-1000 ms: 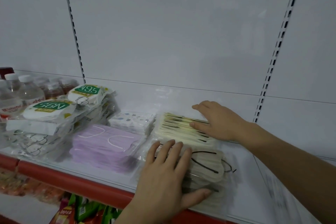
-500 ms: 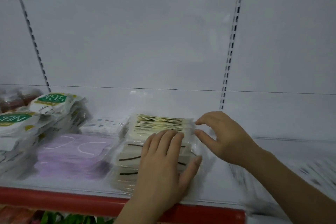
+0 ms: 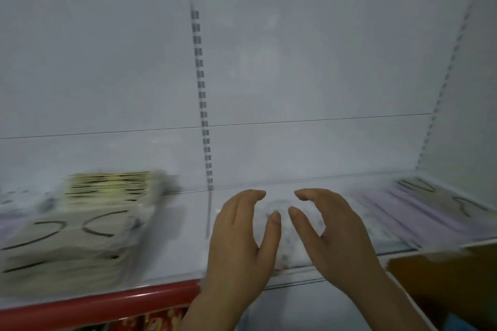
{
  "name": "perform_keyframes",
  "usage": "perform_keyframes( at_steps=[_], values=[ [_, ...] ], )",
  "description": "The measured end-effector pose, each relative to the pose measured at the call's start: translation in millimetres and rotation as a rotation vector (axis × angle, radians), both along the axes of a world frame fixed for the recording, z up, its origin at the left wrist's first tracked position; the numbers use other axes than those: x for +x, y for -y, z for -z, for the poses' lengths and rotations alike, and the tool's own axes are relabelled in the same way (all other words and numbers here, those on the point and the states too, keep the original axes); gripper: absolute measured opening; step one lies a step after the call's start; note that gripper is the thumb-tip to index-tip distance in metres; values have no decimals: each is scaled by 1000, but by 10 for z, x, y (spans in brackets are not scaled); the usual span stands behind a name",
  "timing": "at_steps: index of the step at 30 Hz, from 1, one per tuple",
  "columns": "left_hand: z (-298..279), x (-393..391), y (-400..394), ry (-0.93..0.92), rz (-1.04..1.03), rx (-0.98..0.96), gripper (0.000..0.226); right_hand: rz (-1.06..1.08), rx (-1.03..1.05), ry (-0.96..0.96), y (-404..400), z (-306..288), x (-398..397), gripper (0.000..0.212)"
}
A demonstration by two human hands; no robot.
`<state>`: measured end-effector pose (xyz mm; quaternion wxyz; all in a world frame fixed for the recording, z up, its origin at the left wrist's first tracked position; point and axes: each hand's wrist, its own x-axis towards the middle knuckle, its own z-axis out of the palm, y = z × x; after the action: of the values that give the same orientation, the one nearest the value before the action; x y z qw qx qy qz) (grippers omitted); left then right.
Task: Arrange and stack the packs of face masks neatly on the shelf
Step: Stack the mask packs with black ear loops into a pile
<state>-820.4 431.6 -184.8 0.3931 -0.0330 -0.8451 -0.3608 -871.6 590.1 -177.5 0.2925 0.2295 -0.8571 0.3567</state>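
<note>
My left hand (image 3: pixel 242 239) and my right hand (image 3: pixel 330 231) hover side by side over a blurred pack of white patterned masks (image 3: pixel 289 239) on the white shelf (image 3: pixel 185 250), fingers apart and curved, thumbs nearly meeting. Whether they touch the pack I cannot tell. To the left lies a stack of cream masks with black ear loops (image 3: pixel 72 239), and behind it a second cream stack (image 3: pixel 113 185). Packs of lilac masks (image 3: pixel 403 212) lie to the right, with a cream pack with black loops (image 3: pixel 441 193) behind them.
The shelf has a red front edge (image 3: pixel 102 303) and a slotted upright (image 3: pixel 201 99) on its white back panel. A brown cardboard box (image 3: pixel 443 274) sits at the lower right. Coloured packets (image 3: pixel 150 322) show on the shelf below.
The view has swung right. Both hands have left the cream stacks, now far left, and moved right over a white patterned pack. Lilac packs have come into view on the right.
</note>
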Motion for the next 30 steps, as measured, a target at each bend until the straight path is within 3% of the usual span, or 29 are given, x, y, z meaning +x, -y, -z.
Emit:
perform_keyframes(
  at_steps=[6, 9, 13, 17, 22, 23, 26, 30],
  values=[
    [14, -241, -1252, 41, 98, 166, 46, 27, -7, 71, -1237, 50, -4, 36],
    [38, -366, -1788, 82, 149, 161, 32, 81, -18, 82, -1829, 61, -74, 40],
    [42, -604, -2333, 190, 227, 22, 19, 225, 17, 142, -2532, 72, -359, 36],
    [26, -923, -2721, 301, 308, -162, 27, 342, 46, 326, -3090, 124, -828, 48],
    [8, -1420, -3021, 405, 366, -377, 37, 368, 443, 530, -3317, 167, -1446, 78],
    [30, -1510, -3054, 439, 368, -414, 38, 357, 496, 563, -3332, 189, -1528, 73],
    [118, -1712, -3064, 568, 335, -493, 34, 333, 511, 553, -3394, 270, -1658, 30],
    [192, -1902, -2995, 579, 272, -507, 28, 399, 472, 378, -3588, 210, -1771, 23]
  ],
)
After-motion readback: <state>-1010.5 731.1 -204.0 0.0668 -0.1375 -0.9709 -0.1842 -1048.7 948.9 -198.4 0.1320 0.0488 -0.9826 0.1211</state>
